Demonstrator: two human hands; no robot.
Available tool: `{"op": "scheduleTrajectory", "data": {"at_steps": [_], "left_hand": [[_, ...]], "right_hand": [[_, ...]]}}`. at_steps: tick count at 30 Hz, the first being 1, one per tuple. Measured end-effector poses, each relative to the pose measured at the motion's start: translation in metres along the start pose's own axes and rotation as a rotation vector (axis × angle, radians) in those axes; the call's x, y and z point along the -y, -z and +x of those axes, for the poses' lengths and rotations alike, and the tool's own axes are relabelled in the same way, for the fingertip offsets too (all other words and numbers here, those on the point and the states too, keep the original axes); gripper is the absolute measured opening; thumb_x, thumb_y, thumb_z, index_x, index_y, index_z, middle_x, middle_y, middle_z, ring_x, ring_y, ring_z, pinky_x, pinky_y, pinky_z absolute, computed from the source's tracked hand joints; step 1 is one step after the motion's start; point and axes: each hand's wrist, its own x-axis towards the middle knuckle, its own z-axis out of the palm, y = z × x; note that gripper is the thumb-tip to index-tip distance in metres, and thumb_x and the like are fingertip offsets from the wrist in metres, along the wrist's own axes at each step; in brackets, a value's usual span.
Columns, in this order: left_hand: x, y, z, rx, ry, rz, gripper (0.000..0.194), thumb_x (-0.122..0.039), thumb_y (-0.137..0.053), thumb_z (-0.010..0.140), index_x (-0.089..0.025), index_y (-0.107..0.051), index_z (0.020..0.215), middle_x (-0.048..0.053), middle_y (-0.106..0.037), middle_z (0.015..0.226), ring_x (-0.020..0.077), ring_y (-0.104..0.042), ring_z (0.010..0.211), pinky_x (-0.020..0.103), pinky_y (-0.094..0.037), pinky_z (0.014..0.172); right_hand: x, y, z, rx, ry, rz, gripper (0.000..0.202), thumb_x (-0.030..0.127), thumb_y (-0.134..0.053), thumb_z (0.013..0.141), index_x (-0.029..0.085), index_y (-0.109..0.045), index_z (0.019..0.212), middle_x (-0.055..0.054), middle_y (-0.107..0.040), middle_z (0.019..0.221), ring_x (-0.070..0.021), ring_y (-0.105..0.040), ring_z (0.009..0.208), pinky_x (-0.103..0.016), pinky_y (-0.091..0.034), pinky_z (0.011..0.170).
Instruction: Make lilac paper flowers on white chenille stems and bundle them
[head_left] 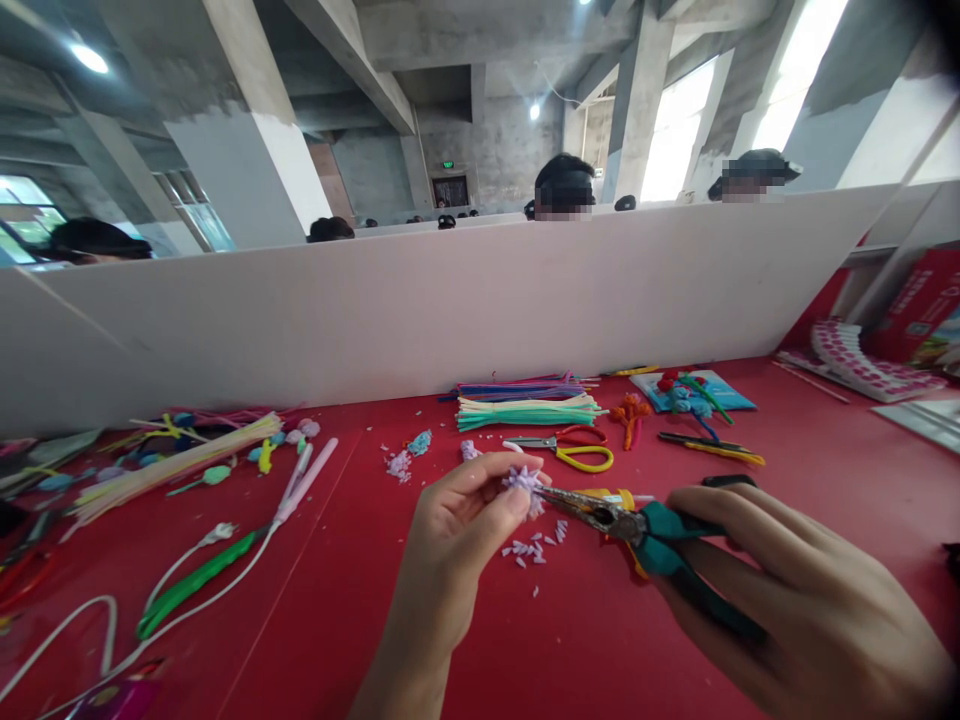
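Between the thumb and fingers of my left hand point(461, 530) is a small lilac spiky piece point(523, 482). My right hand point(787, 580) is wrapped round green-handled pliers point(652, 535), whose jaws point left and meet the right side of the lilac piece. Whether the jaw tips grip a part of it is too small to tell. Small lilac clippings point(529, 550) lie on the red table point(322, 600) below the fingers. Scissors point(574, 448) with red and yellow handles rest just beyond my hands.
Bundled pipe cleaners point(529, 410) lie against the white partition point(450, 310). At the left are a corded pink tool point(307, 482), a green strip point(199, 585) and more craft pieces. A yellow-handled cutter point(712, 448) sits at the right. People's heads show beyond the partition.
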Motion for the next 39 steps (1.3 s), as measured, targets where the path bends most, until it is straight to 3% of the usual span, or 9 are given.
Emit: {"op": "scheduleTrajectory", "data": {"at_steps": [4,9,16,32,39], "left_hand": [[-0.0006,-0.0004,-0.0004,0.003,0.001,0.002,0.016,-0.023,-0.067,0.069,-0.019,-0.076,0.082,0.004,-0.067,0.078,0.0135,-0.056,0.073,0.021,-0.045,0.066],[0.0004,0.0016,0.0003,0.036,-0.017,0.037,0.016,-0.024,-0.065,0.068,-0.018,-0.075,0.079,0.004,-0.062,0.073,0.0127,-0.049,0.065,0.023,-0.04,0.057],[0.0001,0.0028,0.0003,0.03,-0.009,0.014,0.015,-0.024,-0.066,0.067,-0.02,-0.075,0.078,0.002,-0.062,0.071,0.0114,-0.048,0.065,0.022,-0.039,0.06],[0.0016,0.0029,0.0004,0.027,0.023,-0.046,0.016,-0.024,-0.067,0.067,-0.016,-0.075,0.079,0.003,-0.063,0.069,0.0113,-0.049,0.063,0.023,-0.041,0.06],[0.0001,0.0011,0.0003,0.025,0.024,-0.025,0.014,-0.024,-0.067,0.069,-0.016,-0.074,0.078,0.002,-0.063,0.063,0.0104,-0.052,0.057,0.022,-0.045,0.058]], "right_hand": [[0.0016,0.0,-0.0002,0.003,-0.002,-0.003,0.012,0.017,-0.053,0.084,0.022,-0.064,0.083,-0.009,-0.062,0.099,-0.02,-0.06,0.073,-0.035,-0.049,0.058],[0.0027,0.0007,0.0012,0.013,-0.017,0.037,0.014,0.019,-0.052,0.084,0.022,-0.065,0.082,-0.008,-0.062,0.096,-0.0184,-0.059,0.069,-0.033,-0.049,0.056],[0.0044,-0.0018,0.0075,0.072,-0.074,0.16,0.013,0.017,-0.052,0.084,0.021,-0.064,0.081,-0.007,-0.06,0.094,-0.0151,-0.059,0.069,-0.028,-0.05,0.056],[0.0047,0.0023,0.008,0.033,-0.022,0.088,0.015,0.02,-0.05,0.086,0.022,-0.064,0.081,-0.007,-0.064,0.093,-0.0156,-0.06,0.067,-0.028,-0.049,0.055],[0.0042,-0.0052,0.0016,-0.027,0.064,-0.127,0.018,0.021,-0.048,0.088,0.018,-0.064,0.081,-0.008,-0.064,0.094,-0.0208,-0.058,0.077,-0.034,-0.045,0.065]]}}
